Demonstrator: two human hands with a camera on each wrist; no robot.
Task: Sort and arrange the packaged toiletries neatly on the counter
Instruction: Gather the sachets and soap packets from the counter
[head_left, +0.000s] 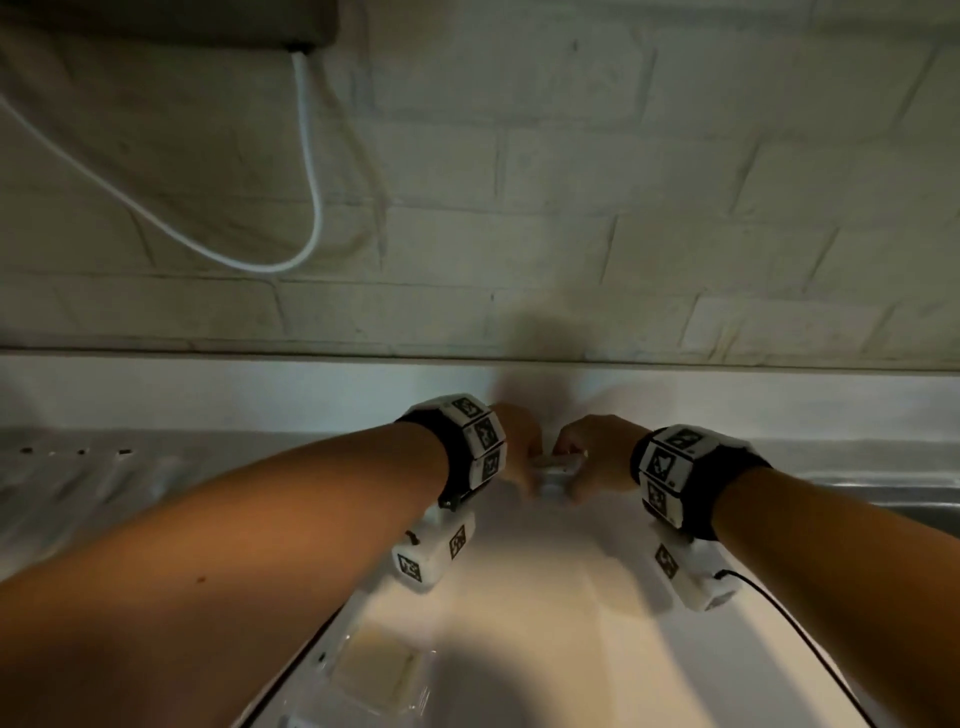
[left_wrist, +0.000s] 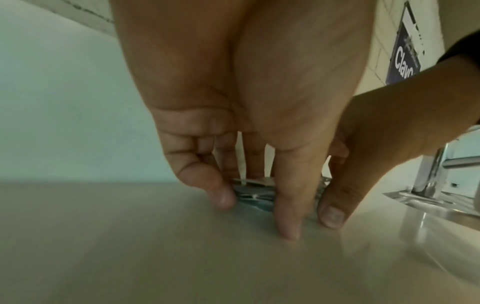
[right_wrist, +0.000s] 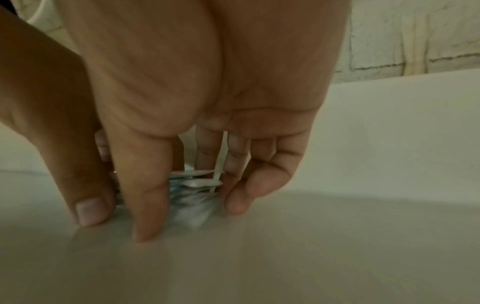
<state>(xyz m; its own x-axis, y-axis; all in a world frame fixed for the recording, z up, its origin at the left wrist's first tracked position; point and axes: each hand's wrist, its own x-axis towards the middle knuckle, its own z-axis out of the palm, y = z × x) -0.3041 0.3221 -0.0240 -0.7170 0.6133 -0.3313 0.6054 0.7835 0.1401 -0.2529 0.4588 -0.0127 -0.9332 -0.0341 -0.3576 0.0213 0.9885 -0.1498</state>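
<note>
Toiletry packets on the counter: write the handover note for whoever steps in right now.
Left hand: fingers curled around the left side of the stack of packets.
Right hand: same grip on the right side, fingertips down on the white counter.
Done: the stack sits squared up near the back wall.
Left: more packets lie at the counter's near edge, not yet arranged. The sink lies to the right.

Smooth glossy counter (head_left: 545, 597); shiny metal sink (left_wrist: 426, 197); rough brick wall (head_left: 519, 182).

- Left hand (head_left: 519, 441): bare forearm reaching forward, fingers pointing down, tips pinching a small stack's edges.
- Right hand (head_left: 597, 457): mirrored opposite, fingers (right_wrist: 145, 205) likewise down, pinching it.
</note>
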